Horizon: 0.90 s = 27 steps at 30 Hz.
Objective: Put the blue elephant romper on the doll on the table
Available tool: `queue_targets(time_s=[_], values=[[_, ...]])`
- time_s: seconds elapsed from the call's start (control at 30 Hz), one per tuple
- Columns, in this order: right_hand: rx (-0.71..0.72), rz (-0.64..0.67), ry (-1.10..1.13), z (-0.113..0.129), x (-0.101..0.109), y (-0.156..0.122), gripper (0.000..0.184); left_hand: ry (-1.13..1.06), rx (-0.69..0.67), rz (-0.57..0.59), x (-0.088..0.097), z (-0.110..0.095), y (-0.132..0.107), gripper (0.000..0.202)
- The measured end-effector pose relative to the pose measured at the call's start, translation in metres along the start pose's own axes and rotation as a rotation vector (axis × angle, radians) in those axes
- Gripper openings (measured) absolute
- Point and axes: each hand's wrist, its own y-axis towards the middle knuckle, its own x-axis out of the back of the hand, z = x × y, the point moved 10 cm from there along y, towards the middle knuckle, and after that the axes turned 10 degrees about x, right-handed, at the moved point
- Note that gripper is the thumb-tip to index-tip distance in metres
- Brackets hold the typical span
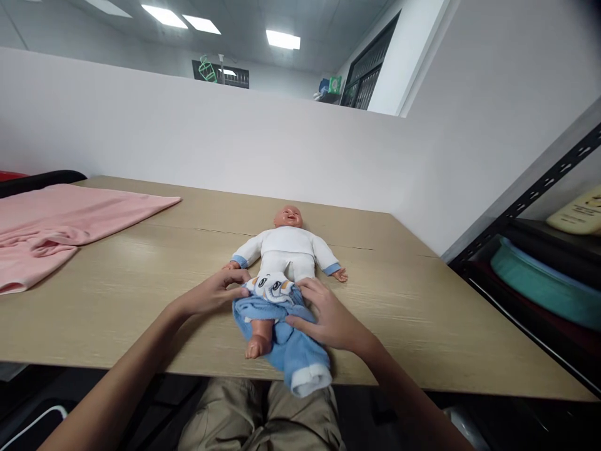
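A baby doll (288, 217) lies on its back on the table, head toward the wall, in a white top (287, 244) with blue cuffs and white bottoms. Blue doll pants (298, 347) with a cartoon animal face are bunched round its legs. One bare foot (258, 346) sticks out on the left; the other pant leg, with its white cuff, hangs at the table's front edge and hides the other foot. My left hand (216, 291) pinches the pants' left edge between thumb and fingers. On the opposite side, my right hand (328, 313) grips the blue fabric, fingers near the printed face.
Pink clothing (84, 213) is spread on the table (399, 313) at the left, beside a black curved object (51, 178). A white partition (235, 144) rises behind the table. On the right, a black shelf (521, 213) holds a teal basin (544, 282) and a cream-coloured bottle (580, 213).
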Motion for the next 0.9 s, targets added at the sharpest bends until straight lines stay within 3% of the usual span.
queue_targets(time_s=[0.1, 0.23, 0.3, 0.37, 0.43, 0.53, 0.63, 0.8, 0.83, 0.9], values=[[-0.07, -0.053, 0.269, -0.008, 0.004, -0.023, 0.031, -0.123, 0.018, -0.043, 0.003, -0.003, -0.003, 0.042], [-0.193, -0.108, 0.767, -0.029, -0.01, -0.04, 0.036, -0.111, 0.047, -0.054, 0.006, -0.018, -0.002, 0.042], [-0.232, -0.051, 0.803, -0.031, -0.019, -0.042, 0.04, -0.028, 0.067, -0.071, 0.009, -0.033, 0.001, 0.047], [-0.236, 0.048, 0.698, -0.025, -0.025, -0.043, 0.046, 0.093, 0.029, -0.062, 0.007, -0.057, 0.005, 0.062], [-0.192, 0.139, 0.568, -0.014, -0.027, -0.043, 0.046, 0.197, -0.079, 0.041, -0.009, -0.088, 0.013, 0.072], [-0.13, 0.107, 0.566, -0.002, -0.02, -0.043, 0.04, 0.239, -0.185, 0.292, -0.044, -0.118, 0.027, 0.05], [-0.181, 0.036, 0.733, -0.001, -0.018, -0.049, 0.045, 0.23, -0.137, 0.45, -0.066, -0.12, 0.046, 0.036], [-0.3, 0.099, 0.876, 0.002, -0.021, -0.063, 0.092, 0.145, -0.087, 0.569, -0.08, -0.111, 0.067, 0.038], [-0.329, 0.118, 0.869, 0.001, -0.021, -0.065, 0.094, 0.128, -0.047, 0.631, -0.086, -0.106, 0.067, 0.042], [-0.382, 0.125, 0.775, -0.005, -0.015, -0.069, 0.078, 0.109, 0.025, 0.763, -0.098, -0.099, 0.064, 0.047]])
